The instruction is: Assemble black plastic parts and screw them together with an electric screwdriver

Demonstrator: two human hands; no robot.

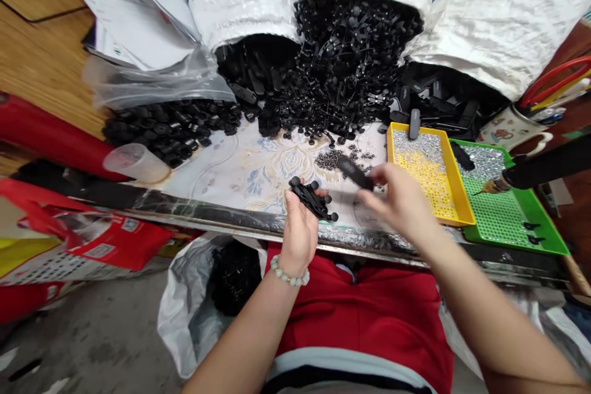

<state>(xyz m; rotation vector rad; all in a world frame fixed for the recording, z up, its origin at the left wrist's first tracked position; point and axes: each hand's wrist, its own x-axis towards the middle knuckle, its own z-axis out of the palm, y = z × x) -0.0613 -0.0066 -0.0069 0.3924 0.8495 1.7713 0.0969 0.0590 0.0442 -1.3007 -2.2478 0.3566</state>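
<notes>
Head view: right hand [401, 204] pinches a black bar [354, 172] angled far-left, toward the left hand [299, 231] curled around a knobbed black part [312, 199].

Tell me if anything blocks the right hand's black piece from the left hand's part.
Nothing visible does: the black piece in the right hand is apart from the black plastic part in the left hand.

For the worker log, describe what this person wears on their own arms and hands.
Both forearms are bare, and neither the left hand nor the right hand wears a glove. A string of round, pale beads circles the left wrist; the right wrist has no band. The red top has white and dark bands across it.
</notes>
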